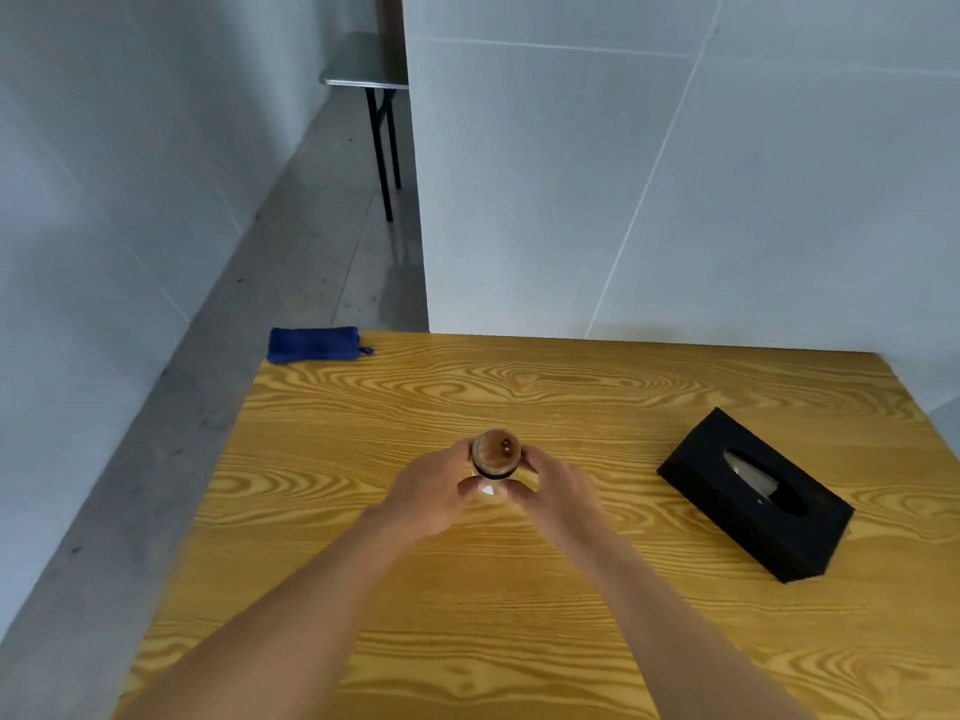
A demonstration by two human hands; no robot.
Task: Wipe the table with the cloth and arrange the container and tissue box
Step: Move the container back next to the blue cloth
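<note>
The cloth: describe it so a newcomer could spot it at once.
Start at the wooden table and go to its far left corner. The cloth lies folded there at the edge. It is the only blue thing, far from the black tissue box on the right.

White panelled walls [675,174], grey concrete floor [291,262], grey black-legged side table [363,65]

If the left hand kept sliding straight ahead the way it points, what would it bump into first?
The container: the left hand already wraps its side. Past it lies only bare table, then probably the wall, though depth is unclear.
</note>
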